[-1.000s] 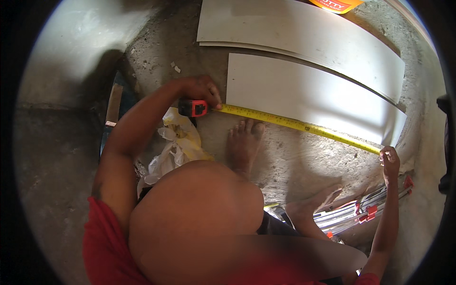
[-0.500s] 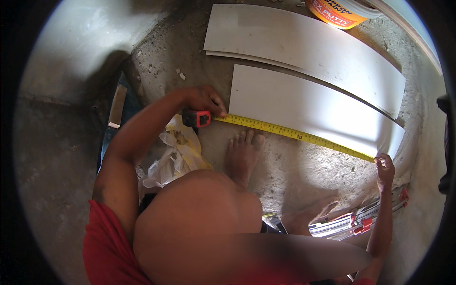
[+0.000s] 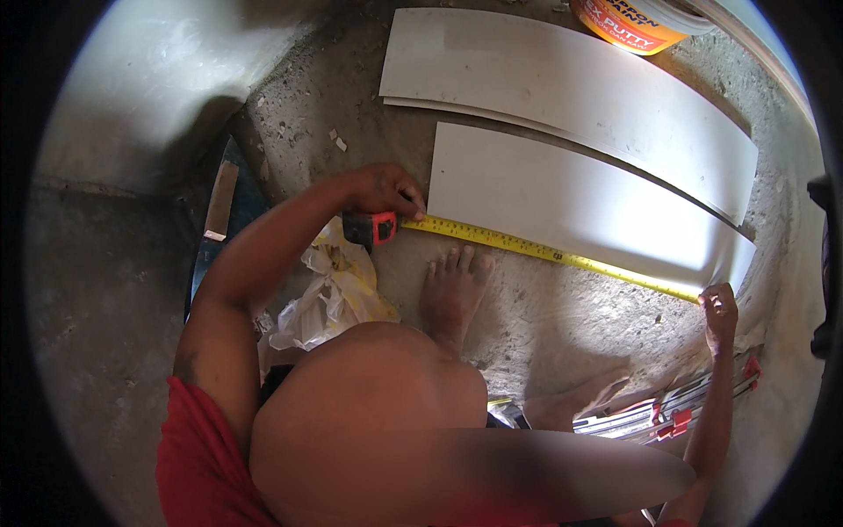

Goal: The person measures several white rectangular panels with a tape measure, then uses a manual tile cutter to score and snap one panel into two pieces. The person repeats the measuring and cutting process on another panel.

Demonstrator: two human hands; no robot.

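A yellow tape measure blade is stretched along the near long edge of a white board lying on the floor. At the board's left end, my left hand pinches the blade close to its red and black case, which hangs just beside the fingers. My right hand is closed on the blade's far end at the board's right corner. The fingertips hide the tape's hook. Between the hands, the blade runs nearly straight.
Beyond the board lie more white boards, stacked. An orange and white putty bucket stands behind them. A crumpled plastic bag sits near my left knee. A metal rail tool with red parts, perhaps a tile cutter, lies at the right.
The whole view has shifted slightly, so things appear a little farther right and lower. Both hands keep their hold on the tape measure.
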